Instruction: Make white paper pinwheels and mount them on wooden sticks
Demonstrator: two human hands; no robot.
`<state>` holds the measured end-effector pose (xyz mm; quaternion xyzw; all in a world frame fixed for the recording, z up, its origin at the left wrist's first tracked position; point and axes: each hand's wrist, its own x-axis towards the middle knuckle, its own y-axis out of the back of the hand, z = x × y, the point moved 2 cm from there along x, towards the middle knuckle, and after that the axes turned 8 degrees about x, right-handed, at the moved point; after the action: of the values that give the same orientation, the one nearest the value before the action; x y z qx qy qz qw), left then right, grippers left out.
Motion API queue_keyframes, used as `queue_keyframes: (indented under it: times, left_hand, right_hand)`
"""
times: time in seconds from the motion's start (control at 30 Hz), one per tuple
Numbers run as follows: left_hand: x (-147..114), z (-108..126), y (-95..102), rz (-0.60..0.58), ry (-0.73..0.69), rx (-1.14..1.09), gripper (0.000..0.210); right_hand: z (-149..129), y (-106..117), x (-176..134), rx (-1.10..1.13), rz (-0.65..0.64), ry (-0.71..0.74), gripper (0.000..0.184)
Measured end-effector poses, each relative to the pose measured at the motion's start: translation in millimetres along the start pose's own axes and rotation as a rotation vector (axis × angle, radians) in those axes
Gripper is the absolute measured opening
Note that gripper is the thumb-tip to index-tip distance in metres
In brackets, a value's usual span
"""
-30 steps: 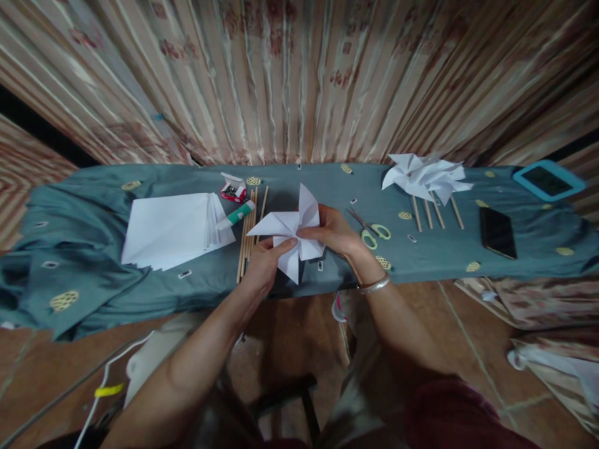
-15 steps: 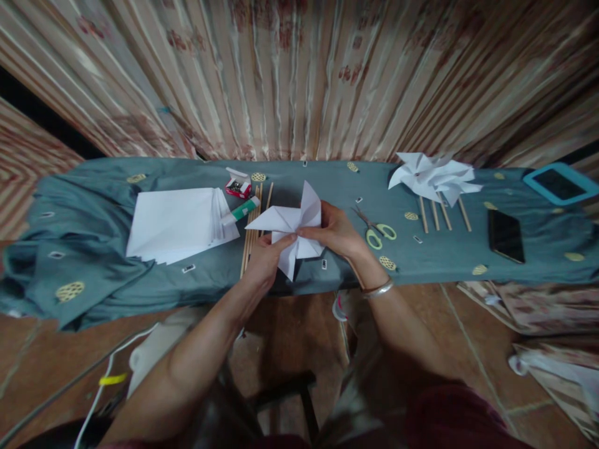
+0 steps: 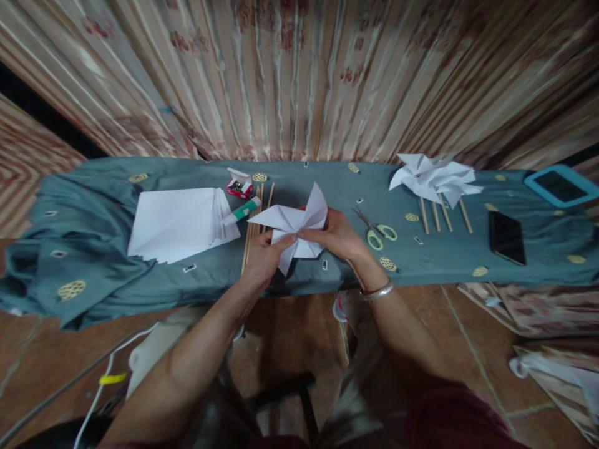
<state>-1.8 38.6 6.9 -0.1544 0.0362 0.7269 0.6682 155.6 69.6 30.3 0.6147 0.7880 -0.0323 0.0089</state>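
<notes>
A white paper pinwheel (image 3: 286, 219) is held up between both my hands over the front of the table. My left hand (image 3: 262, 254) grips its lower left side, the thumb pressing near the centre. From the right, my right hand (image 3: 340, 234) pinches it, thumb also at the centre and fingers behind the paper. The folded points meet under the two thumbs. Just left of the pinwheel lie several thin wooden sticks (image 3: 246, 246), partly hidden by my left hand. Scissors with green handles (image 3: 375, 232) rest open to the right of my right hand.
A stack of white paper (image 3: 173, 221), a glue stick (image 3: 246, 210) and an open red box of small metal pieces (image 3: 240, 186) lie left. Finished pinwheels on sticks (image 3: 433, 178), a black phone (image 3: 506, 237) and a blue-framed tablet (image 3: 561, 184) lie right, on the green cloth (image 3: 299, 284).
The pinwheel has tilted slightly in my hands, its upper point leaning further right. Both hands keep their hold near the centre. The view has shifted very slightly.
</notes>
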Motion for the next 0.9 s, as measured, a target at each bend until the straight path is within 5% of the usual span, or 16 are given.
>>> queue_keyframes:
  times: [0.43, 0.7, 0.9]
  left_hand:
    - [0.4, 3.0, 3.7, 0.008, 0.000, 0.059, 0.031]
    - [4.8, 11.8, 7.6, 0.050, -0.011, 0.061, 0.027]
    - [9.0, 16.2, 11.1, 0.066, -0.030, 0.030, 0.027]
  right_hand:
    - [1.1, -3.6, -0.5, -0.002, 0.034, 0.018, 0.048]
    - [1.9, -15.1, -0.5, -0.122, 0.165, 0.054, 0.037]
    - [1.2, -21.6, 3.9, -0.062, 0.171, 0.094, 0.047]
